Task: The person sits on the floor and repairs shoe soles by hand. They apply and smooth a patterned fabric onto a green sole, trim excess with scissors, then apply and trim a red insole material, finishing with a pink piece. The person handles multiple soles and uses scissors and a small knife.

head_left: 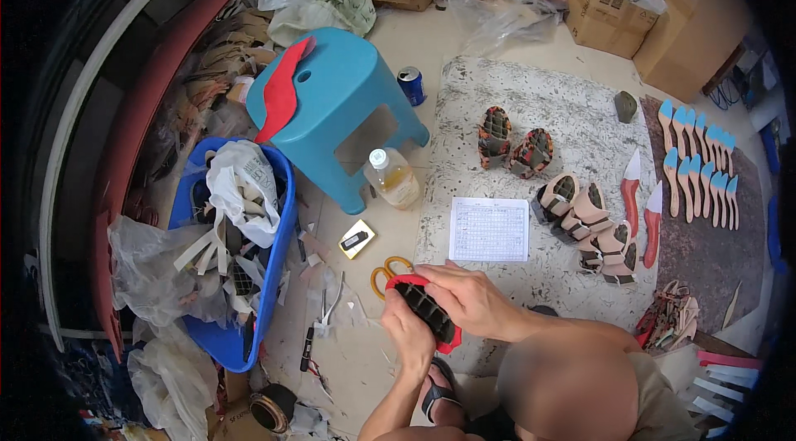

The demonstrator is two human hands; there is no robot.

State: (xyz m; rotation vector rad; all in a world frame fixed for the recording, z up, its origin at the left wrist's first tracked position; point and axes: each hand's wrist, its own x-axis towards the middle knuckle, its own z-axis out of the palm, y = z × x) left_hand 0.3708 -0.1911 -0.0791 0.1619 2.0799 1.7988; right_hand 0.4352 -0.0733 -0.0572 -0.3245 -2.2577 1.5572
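Between my two hands is a shoe last with a dark, gridded underside (pixel 424 308) facing up and red material around its edge. My left hand (pixel 406 327) wraps around its near left side. My right hand (pixel 474 296) grips it from the right, fingers lying over the top end. Orange-handled scissors (pixel 375 282) lie on the floor just beyond my left hand, partly hidden by the red edge. Metal pliers (pixel 335 298) and a black marker (pixel 307 350) rest to the left. A written sheet of paper (pixel 489 244) lies ahead of my right hand.
A blue stool (pixel 340 101) with a red strip (pixel 282 97) stands at the back left. Nearby are a bottle (pixel 394 182), a can (pixel 410 86) and a blue scrap-filled bin (pixel 278 300). Wrapped lasts (pixel 590 202) and pale strap pieces (pixel 672 180) lie to the right.
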